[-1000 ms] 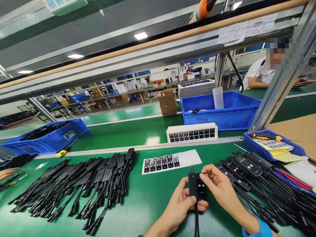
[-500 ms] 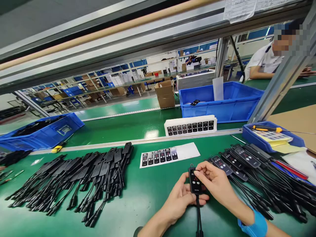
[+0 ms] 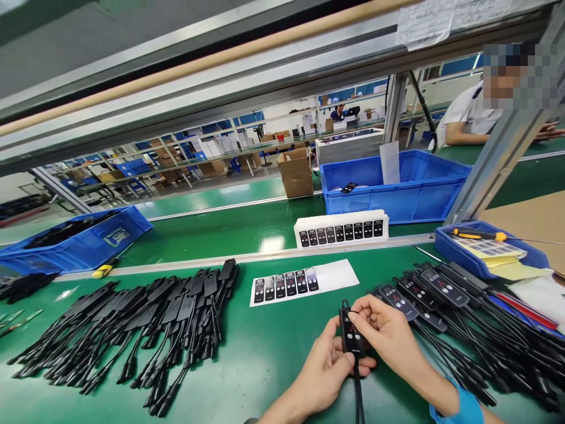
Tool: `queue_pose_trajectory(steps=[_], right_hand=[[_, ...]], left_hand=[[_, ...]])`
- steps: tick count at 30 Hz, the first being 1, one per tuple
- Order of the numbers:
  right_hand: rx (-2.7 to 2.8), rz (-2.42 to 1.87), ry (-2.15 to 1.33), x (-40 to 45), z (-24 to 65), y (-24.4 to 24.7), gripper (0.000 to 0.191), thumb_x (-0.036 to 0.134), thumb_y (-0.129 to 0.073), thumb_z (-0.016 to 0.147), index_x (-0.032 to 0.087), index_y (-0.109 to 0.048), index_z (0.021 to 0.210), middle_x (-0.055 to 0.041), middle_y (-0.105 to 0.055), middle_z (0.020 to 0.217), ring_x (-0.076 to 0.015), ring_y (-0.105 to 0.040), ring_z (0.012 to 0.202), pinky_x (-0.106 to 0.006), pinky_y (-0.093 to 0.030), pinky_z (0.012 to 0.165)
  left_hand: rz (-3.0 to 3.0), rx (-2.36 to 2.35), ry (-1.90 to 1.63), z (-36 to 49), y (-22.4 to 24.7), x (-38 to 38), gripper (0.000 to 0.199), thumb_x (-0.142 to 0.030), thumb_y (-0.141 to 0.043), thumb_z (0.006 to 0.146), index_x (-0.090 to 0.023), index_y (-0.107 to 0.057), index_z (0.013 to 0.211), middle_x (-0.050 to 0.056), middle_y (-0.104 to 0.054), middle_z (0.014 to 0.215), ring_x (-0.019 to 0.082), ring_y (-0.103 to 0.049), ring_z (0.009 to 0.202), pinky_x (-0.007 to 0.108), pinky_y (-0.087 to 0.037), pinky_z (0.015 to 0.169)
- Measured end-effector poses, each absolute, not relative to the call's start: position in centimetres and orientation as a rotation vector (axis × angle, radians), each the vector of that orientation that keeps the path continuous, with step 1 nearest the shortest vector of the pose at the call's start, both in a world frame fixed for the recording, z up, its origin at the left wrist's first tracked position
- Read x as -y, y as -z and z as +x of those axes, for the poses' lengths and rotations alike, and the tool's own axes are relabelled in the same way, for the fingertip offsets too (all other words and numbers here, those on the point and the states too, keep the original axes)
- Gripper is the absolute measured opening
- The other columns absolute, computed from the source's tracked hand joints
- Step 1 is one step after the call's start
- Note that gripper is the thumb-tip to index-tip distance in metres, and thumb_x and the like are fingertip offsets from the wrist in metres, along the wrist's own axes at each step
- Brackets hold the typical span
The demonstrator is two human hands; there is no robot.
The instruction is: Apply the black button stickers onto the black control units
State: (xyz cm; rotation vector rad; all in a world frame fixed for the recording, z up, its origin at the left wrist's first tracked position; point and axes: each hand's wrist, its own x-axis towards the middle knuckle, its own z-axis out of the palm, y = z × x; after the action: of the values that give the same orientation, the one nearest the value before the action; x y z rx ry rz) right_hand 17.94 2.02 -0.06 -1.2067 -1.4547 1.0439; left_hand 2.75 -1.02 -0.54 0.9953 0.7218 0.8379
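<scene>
A small black controller (image 3: 352,338) with a labelled front and cables hanging from its lower end is in my left hand (image 3: 325,366), whose fingers wrap round its sides and back. My right hand (image 3: 383,327) presses its thumb on the upper part of the controller's face, with the other fingers curled at its right edge. Beyond my hands lies a white sheet of black labels (image 3: 331,277), its right part bare. To the right is a pile of labelled controllers (image 3: 441,285); at the left lie several rows of controllers without visible labels (image 3: 176,306).
A stack of label sheets (image 3: 342,229) leans behind the metal rail. Blue bins stand at the back right (image 3: 397,197) and left (image 3: 79,241). A small blue tray (image 3: 485,253) holds a screwdriver and papers. A person in white (image 3: 468,118) sits beyond the frame post.
The view has shifted slightly, so things sit a little lower. My left thumb has moved onto the controller's lower end; the right thumb stays on its upper face.
</scene>
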Motion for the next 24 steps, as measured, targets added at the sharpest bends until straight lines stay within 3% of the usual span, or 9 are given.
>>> queue_pose_trajectory(steps=[8, 13, 18, 21, 24], right_hand=[[1.438, -1.219, -1.038, -2.1, 17.8, 0.4, 0.024, 0.042, -0.060, 0.081, 0.019, -0.058, 0.076, 0.0024, -0.054, 0.058, -0.0134, -0.051, 0.052, -0.023, -0.042, 0.047], [1.446, -1.257, -0.955, -2.7, 18.3, 0.7, 0.030, 0.038, -0.063, 0.079, 0.021, -0.054, 0.102, 0.0042, -0.052, 0.066, -0.0133, -0.052, 0.055, -0.023, -0.045, 0.049], [1.529, -1.239, -1.033, -3.0, 18.2, 1.2, 0.035, 0.034, -0.063, 0.077, 0.021, -0.054, 0.108, 0.0016, -0.052, 0.079, -0.0135, -0.053, 0.060, -0.024, -0.047, 0.052], [1.597, -1.185, -1.202, -2.3, 17.5, 1.3, 0.048, 0.030, -0.061, 0.076, 0.023, -0.049, 0.122, -0.0017, -0.059, 0.091, -0.0170, -0.058, 0.072, -0.027, -0.051, 0.060], [1.562, -1.088, -1.400, -1.5, 16.8, 1.2, 0.075, 0.022, -0.067, 0.068, 0.026, -0.037, 0.137, -0.0053, -0.058, 0.114, -0.0210, -0.061, 0.092, -0.030, -0.054, 0.073]], left_hand=[[1.049, -0.738, -0.863, 2.9, 1.1, 0.9, 0.069, -0.053, -0.070, 0.074, -0.020, -0.039, 0.127, 0.009, -0.064, 0.093, 0.024, -0.069, 0.084, 0.035, -0.052, 0.077], [1.033, -0.713, -0.867, 2.7, 0.6, 0.8, 0.064, -0.048, -0.070, 0.075, -0.019, -0.041, 0.124, 0.011, -0.065, 0.098, 0.023, -0.069, 0.086, 0.034, -0.052, 0.077], [0.902, -0.660, -0.888, 2.5, 0.9, 0.3, 0.051, -0.038, -0.074, 0.073, -0.018, -0.049, 0.113, 0.009, -0.068, 0.092, 0.023, -0.071, 0.078, 0.032, -0.054, 0.071], [0.816, -0.656, -0.942, 2.4, 1.0, 0.0, 0.042, -0.041, -0.065, 0.081, -0.016, -0.052, 0.111, 0.009, -0.069, 0.090, 0.022, -0.071, 0.073, 0.030, -0.055, 0.063], [0.761, -0.649, -0.996, 2.4, 0.6, -0.2, 0.037, -0.043, -0.059, 0.085, -0.015, -0.054, 0.109, 0.010, -0.069, 0.089, 0.023, -0.070, 0.077, 0.027, -0.054, 0.060]])
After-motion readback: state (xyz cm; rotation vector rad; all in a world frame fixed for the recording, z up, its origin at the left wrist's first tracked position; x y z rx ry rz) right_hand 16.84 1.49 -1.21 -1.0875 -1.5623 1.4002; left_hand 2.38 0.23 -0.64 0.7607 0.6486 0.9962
